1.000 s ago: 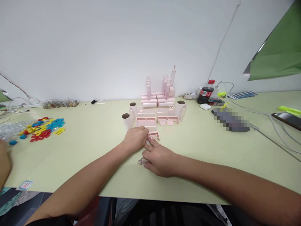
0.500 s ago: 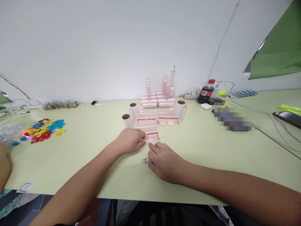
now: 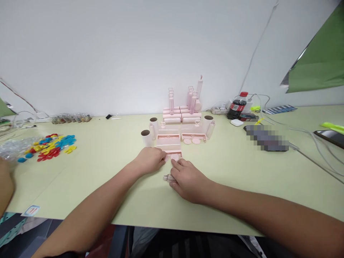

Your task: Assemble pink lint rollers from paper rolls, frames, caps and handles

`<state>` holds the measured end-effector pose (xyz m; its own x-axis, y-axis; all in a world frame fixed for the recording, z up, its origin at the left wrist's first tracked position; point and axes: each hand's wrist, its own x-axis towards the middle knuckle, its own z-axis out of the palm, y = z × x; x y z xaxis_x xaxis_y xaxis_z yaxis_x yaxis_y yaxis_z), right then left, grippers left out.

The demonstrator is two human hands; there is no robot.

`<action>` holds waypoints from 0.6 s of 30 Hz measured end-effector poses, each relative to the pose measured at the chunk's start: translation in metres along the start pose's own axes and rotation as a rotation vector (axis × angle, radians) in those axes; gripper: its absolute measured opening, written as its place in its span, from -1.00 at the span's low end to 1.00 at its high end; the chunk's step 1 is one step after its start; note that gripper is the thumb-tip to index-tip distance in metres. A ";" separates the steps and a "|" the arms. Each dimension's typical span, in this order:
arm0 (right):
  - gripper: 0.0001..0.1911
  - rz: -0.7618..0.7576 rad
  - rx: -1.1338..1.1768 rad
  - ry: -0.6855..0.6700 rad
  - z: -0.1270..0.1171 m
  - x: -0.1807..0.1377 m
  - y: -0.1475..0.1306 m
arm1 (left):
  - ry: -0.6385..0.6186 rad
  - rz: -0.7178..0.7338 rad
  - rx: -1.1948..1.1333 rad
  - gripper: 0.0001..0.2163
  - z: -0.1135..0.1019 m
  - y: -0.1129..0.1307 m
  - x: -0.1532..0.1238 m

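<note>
My right hand is closed round a small clear plastic tube, whose narrow end points left. Its index fingertip touches a pale pink disc on the table. My left hand has its fingers curled together beside a second pink disc, mostly hidden; what they pinch, if anything, cannot be made out. Just beyond the fingertips lies an open pink shell, partly covered by the left hand. Behind it sits a larger pink tray-like piece. Another shell with two discs lies to its right.
White cardboard-like tubes stand left and right of the pink parts. Stacked pink cylinders and upright clear-pink tubes are by the wall. Coloured plastic pieces lie left; a cola bottle and cables are right.
Both hands have shifted slightly forward. The pink disc under my right index finger now sits closer to the open shell. The view has tilted a little.
</note>
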<state>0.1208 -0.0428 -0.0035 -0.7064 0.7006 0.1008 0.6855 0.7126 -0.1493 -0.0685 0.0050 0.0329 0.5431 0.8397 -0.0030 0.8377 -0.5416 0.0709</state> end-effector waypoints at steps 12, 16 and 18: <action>-0.66 0.008 0.007 -0.029 0.000 0.005 0.007 | 0.064 0.037 0.007 -0.78 0.008 -0.010 0.003; -0.67 0.003 0.018 -0.024 -0.001 0.006 0.008 | 0.075 0.030 -0.003 -0.77 0.009 -0.010 0.004; -0.68 0.000 0.019 -0.015 0.000 0.006 0.009 | 0.078 0.026 -0.008 -0.76 0.009 -0.010 0.004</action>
<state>0.1226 -0.0319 -0.0041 -0.7092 0.6997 0.0862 0.6819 0.7119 -0.1676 -0.0743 0.0133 0.0231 0.5584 0.8260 0.0770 0.8225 -0.5634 0.0783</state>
